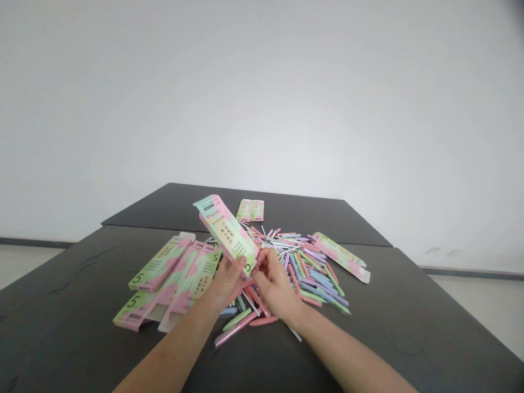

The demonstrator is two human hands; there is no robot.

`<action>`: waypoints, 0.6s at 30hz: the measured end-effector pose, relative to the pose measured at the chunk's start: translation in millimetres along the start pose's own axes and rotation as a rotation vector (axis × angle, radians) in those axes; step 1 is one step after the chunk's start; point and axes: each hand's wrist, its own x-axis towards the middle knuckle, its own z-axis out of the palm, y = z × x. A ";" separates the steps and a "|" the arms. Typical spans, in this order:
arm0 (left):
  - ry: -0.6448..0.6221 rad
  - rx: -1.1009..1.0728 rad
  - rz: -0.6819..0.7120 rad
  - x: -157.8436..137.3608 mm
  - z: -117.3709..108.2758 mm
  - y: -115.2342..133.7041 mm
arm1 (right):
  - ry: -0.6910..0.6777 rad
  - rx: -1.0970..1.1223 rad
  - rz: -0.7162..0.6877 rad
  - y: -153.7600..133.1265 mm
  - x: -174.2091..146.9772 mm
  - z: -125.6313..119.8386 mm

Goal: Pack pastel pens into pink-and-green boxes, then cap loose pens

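My left hand (230, 277) grips the lower end of a pink and green printed pen box (227, 229), its thumb on the front face. The box is tilted, with its far end up to the left and a flap showing there. My right hand (271, 279) is closed at the box's near lower corner, fingers pinched against its edge. Below and beyond both hands lies a heap of pastel pens (317, 278) in pink, green, blue and purple, some with white sticks among them.
Several similar boxes (164, 265) lie overlapped on the left of the dark table (61, 295). Another box with open flaps (340, 255) rests at the right of the heap. Two boxes (250, 210) lie side by side farther back. A white wall (262, 98) stands behind.
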 end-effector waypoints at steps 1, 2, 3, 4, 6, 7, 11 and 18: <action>0.008 -0.002 -0.001 0.3 0.5 0.8 | 0.008 0.005 -0.004 0.0 0.5 -0.1; 0.013 -0.004 -0.001 0.7 0.9 1.8 | 0.009 -0.002 -0.010 -0.7 0.8 -0.3; 0.015 -0.004 0.001 1.0 1.2 2.8 | 0.002 -0.016 -0.018 -2.0 0.8 -0.6; 0.016 -0.004 0.002 1.2 1.2 3.7 | -0.010 -0.036 -0.026 -3.7 0.5 -0.9; 0.024 0.004 -0.001 1.3 0.0 4.8 | -0.029 -0.089 -0.040 -6.8 -0.5 -1.1; 0.029 0.012 -0.007 1.2 -1.3 4.8 | -0.039 -0.111 -0.042 -7.6 -1.1 -1.0; 0.041 0.047 -0.036 1.1 -7.4 2.9 | -0.058 -0.107 -0.016 -4.1 -2.0 0.8; 0.086 0.096 0.023 3.2 -3.5 2.4 | -0.120 -0.149 -0.047 0.0 -0.2 1.3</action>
